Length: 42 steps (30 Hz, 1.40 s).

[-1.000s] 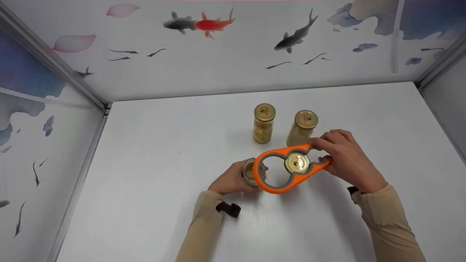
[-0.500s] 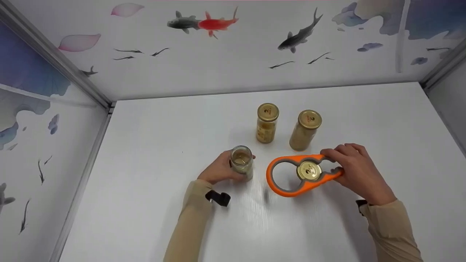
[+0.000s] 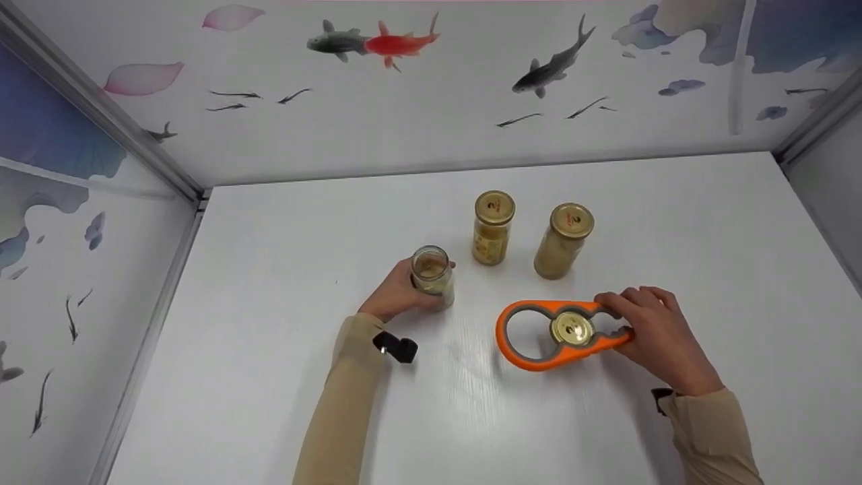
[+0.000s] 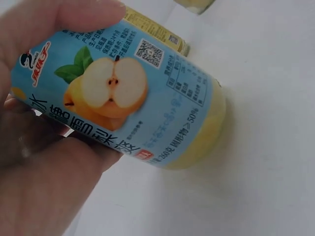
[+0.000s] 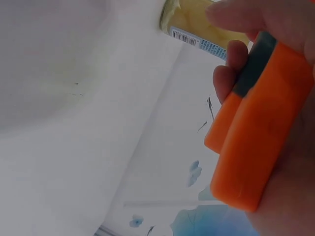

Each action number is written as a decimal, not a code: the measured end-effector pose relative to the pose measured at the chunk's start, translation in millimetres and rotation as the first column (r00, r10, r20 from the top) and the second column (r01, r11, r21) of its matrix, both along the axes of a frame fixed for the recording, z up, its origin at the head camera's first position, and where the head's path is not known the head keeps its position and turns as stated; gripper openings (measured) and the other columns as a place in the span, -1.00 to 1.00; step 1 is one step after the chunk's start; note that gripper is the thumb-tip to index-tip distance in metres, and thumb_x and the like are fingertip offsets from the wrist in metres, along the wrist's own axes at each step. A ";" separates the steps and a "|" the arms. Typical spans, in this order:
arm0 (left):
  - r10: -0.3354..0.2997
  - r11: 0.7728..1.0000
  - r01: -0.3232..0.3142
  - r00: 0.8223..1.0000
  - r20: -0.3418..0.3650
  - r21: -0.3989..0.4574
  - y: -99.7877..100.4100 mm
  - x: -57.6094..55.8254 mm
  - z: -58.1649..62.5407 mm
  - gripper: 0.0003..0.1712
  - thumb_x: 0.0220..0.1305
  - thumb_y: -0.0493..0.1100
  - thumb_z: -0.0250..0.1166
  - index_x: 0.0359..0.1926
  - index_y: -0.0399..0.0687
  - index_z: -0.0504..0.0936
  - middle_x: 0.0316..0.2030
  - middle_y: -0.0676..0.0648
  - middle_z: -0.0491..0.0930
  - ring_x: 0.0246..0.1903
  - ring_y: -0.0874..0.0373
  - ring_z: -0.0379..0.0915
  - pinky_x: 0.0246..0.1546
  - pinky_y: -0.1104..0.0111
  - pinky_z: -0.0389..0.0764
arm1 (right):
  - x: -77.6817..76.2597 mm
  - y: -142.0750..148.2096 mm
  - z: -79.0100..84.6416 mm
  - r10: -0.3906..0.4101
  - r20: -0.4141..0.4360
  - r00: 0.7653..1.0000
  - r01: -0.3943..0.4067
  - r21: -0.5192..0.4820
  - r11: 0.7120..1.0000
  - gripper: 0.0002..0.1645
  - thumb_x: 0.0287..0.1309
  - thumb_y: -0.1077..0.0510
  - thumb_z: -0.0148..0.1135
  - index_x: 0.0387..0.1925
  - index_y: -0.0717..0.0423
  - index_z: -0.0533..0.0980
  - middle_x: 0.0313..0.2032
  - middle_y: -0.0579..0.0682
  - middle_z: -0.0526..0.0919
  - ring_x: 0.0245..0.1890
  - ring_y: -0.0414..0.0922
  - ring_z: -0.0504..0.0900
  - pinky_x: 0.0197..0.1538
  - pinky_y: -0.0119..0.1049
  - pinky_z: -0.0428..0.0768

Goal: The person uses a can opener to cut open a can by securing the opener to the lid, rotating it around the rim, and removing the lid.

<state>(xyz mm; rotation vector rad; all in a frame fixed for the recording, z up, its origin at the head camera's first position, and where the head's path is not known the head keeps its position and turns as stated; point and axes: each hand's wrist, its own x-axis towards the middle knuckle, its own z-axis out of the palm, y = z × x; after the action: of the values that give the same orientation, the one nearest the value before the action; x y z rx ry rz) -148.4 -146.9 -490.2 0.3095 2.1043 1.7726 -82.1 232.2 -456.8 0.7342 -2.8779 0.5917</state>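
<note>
In the head view my left hand (image 3: 396, 294) grips a glass jar (image 3: 438, 288) whose mouth is uncovered, with pale contents inside. The left wrist view shows its blue label (image 4: 123, 93) with a halved pear and Chinese print, fingers and thumb wrapped around the upper part. Over the table to the right, my right hand (image 3: 656, 337) holds an orange jar opener (image 3: 571, 354) with grey lining by its handles. A gold lid (image 3: 572, 328) sits in the opener's smaller ring, while the larger ring has nothing in it. In the right wrist view the orange handles (image 5: 256, 132) lie in the palm.
Two gold-lidded jars, one left (image 3: 491, 236) and one right (image 3: 561, 249), stand upright behind the hands. The white table (image 3: 283, 269) meets a back wall (image 3: 404, 128) painted with fish and a left side wall (image 3: 54, 263). Black straps circle both wrists.
My left hand has carried the open jar left and back, away from the opener. The right hand, with opener and lid, has shifted slightly right and nearer to me.
</note>
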 end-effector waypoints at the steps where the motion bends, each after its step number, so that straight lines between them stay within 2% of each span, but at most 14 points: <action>1: 0.009 1.000 -0.009 1.000 -0.008 -0.001 -0.9 -2.3 0.6 -0.22 -0.20 -0.54 0.41 0.17 -0.18 0.50 0.14 -0.19 0.53 0.18 0.09 0.36 0.30 0.14 0.19 | 0.8 0.0 -0.7 -0.005 0.011 1.000 0.005 0.002 1.000 -0.27 -0.48 0.48 0.58 -0.10 0.08 0.57 -0.42 -0.03 0.51 -0.33 -0.01 0.49 0.14 0.14 0.23; 9: 0.024 0.999 -0.022 0.999 -0.026 0.042 -12.6 -17.9 3.4 -0.24 -0.13 -0.57 0.38 0.20 -0.27 0.47 0.16 -0.28 0.48 0.18 0.04 0.35 0.29 0.16 0.21 | 3.6 -3.0 -2.8 -0.038 0.078 0.996 0.037 0.016 0.999 -0.30 -0.42 0.48 0.56 -0.08 0.07 0.57 -0.41 -0.03 0.53 -0.31 0.00 0.49 0.16 0.14 0.21; 18: 0.141 0.990 -0.141 0.990 0.008 0.008 -18.2 -25.7 -2.2 -0.25 -0.11 -0.54 0.42 0.20 -0.23 0.48 0.10 -0.11 0.54 0.16 0.05 0.36 0.27 0.18 0.23 | 7.8 -7.6 -7.1 -0.036 0.122 0.992 0.029 0.058 0.998 -0.32 -0.38 0.42 0.59 -0.09 0.06 0.58 -0.43 -0.07 0.50 -0.32 -0.03 0.47 0.16 0.14 0.22; 28: 0.133 0.991 -0.133 0.990 0.044 -0.013 -15.8 -35.6 0.1 -0.23 -0.10 -0.47 0.45 0.23 -0.17 0.47 0.12 -0.08 0.52 0.17 0.05 0.36 0.27 0.16 0.25 | 13.6 -16.9 -13.6 -0.015 0.143 0.990 0.006 0.067 0.998 -0.34 -0.37 0.42 0.59 -0.10 0.04 0.59 -0.42 -0.10 0.51 -0.32 -0.06 0.45 0.15 0.13 0.24; 35: 0.167 0.986 -0.167 0.983 0.070 -0.003 -14.8 -40.3 -2.7 -0.21 -0.05 -0.41 0.44 0.26 -0.19 0.39 0.14 -0.13 0.48 0.16 0.02 0.34 0.26 0.18 0.25 | 19.0 -21.8 -18.5 -0.011 0.145 0.989 -0.001 0.081 0.997 -0.32 -0.40 0.43 0.60 -0.10 0.04 0.59 -0.43 -0.11 0.49 -0.33 -0.07 0.46 0.15 0.12 0.24; 42: 0.193 0.981 -0.194 0.975 0.112 -0.005 -14.9 -42.7 -6.2 -0.11 0.00 -0.35 0.46 0.36 -0.13 0.26 0.20 -0.12 0.42 0.21 0.02 0.28 0.29 0.18 0.20 | 24.5 -24.7 -23.8 -0.011 0.137 0.991 0.000 0.081 0.997 -0.34 -0.39 0.42 0.60 -0.11 0.01 0.59 -0.45 -0.14 0.46 -0.36 -0.10 0.43 0.14 0.10 0.26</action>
<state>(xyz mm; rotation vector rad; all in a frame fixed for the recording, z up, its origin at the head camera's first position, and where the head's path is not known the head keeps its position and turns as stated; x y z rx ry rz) -191.1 -161.8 -496.4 0.0056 2.1108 1.8570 -57.6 207.5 -480.6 0.7237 -3.0457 0.5479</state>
